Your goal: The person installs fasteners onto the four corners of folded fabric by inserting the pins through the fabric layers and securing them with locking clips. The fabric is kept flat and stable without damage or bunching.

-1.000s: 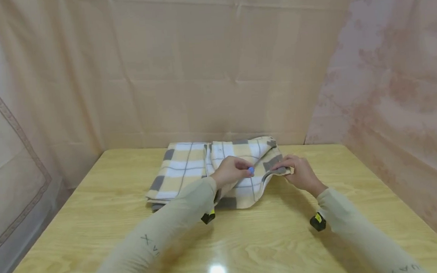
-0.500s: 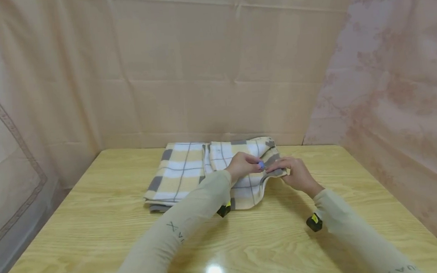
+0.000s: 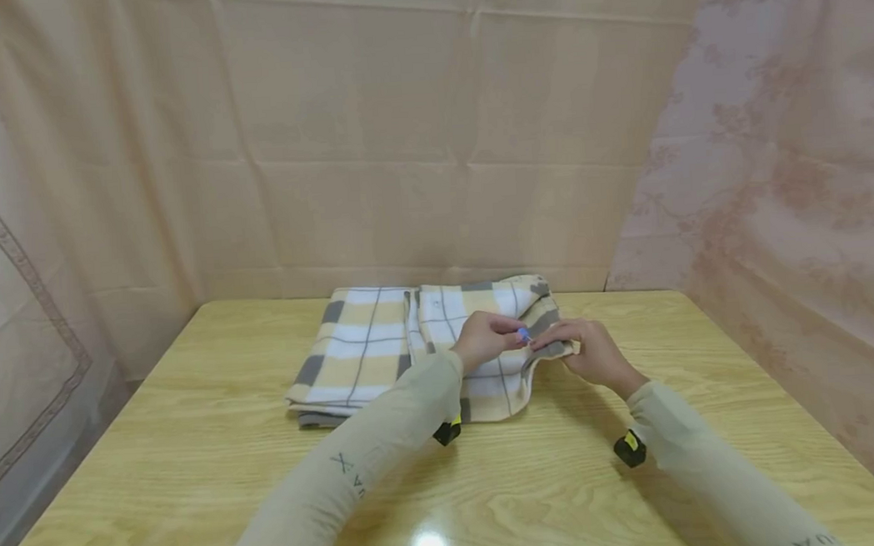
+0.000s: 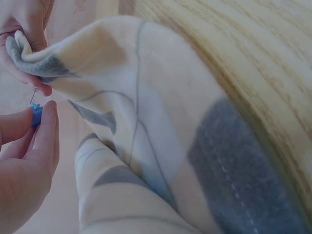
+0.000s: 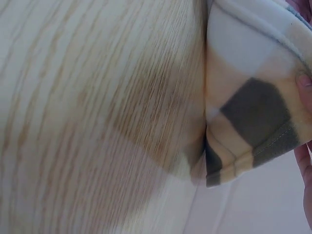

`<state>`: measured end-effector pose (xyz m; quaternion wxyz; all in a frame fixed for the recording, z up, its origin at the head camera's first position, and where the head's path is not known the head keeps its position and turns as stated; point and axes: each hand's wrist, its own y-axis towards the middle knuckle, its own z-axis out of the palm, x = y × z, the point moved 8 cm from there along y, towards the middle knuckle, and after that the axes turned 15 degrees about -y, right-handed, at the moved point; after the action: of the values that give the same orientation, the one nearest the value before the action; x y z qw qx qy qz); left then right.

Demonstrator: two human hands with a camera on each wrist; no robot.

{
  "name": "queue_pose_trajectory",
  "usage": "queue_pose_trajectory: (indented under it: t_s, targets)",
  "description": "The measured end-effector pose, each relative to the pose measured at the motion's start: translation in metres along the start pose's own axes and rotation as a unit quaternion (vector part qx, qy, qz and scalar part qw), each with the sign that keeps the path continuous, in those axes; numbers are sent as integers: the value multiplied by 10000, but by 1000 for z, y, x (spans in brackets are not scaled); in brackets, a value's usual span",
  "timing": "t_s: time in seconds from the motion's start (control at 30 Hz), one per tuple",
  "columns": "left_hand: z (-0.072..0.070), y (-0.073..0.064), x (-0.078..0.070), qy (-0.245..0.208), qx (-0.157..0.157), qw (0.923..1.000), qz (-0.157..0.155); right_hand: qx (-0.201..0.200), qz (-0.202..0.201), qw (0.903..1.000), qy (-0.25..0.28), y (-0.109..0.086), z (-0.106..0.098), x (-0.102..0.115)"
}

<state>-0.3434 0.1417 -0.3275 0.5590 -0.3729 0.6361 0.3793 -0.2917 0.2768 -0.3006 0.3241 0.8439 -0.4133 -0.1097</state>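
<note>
A folded plaid blanket [image 3: 369, 340] in white, cream and grey lies at the back of the table. My left hand [image 3: 484, 339] pinches a blue-headed pin [image 4: 36, 114] between thumb and fingers. In the left wrist view, the pin's thin metal shaft points towards the fingertips of my right hand [image 4: 31, 24]. Whether its tip touches the cloth I cannot tell. At the blanket's right end, my right hand [image 3: 595, 353] grips a raised, bunched grey edge. The right wrist view catches only some fingers [image 5: 305, 95] against the cloth.
The wooden table [image 3: 548, 492] extends in front of the blanket and to both sides. A beige curtain [image 3: 369, 143] hangs behind it, and a pink floral curtain [image 3: 799, 176] stands at the right. Each wrist carries a small black device [image 3: 630, 448].
My left hand has moved right with the pin, up close to the right hand's fingers. The right hand has kept its grip on the blanket edge and shifted slightly left.
</note>
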Motion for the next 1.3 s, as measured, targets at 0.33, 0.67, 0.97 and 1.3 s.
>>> queue_pose_trajectory:
  t_s: [0.33,0.67,0.97,1.3]
  targets:
    - [-2,0,-3,217,-145,9995,188,157,12,9998,87,3,-2,1]
    - [0,2,-10,619,-82,9953,744,166,-54,9998,59,4,-3,2]
    - [0,1,-11,600,-124,9960,647,220,-36,9997,51,4,-3,0]
    - [14,0,-16,1147,295,9853,1235,152,217,9996,-73,1,-2,-1]
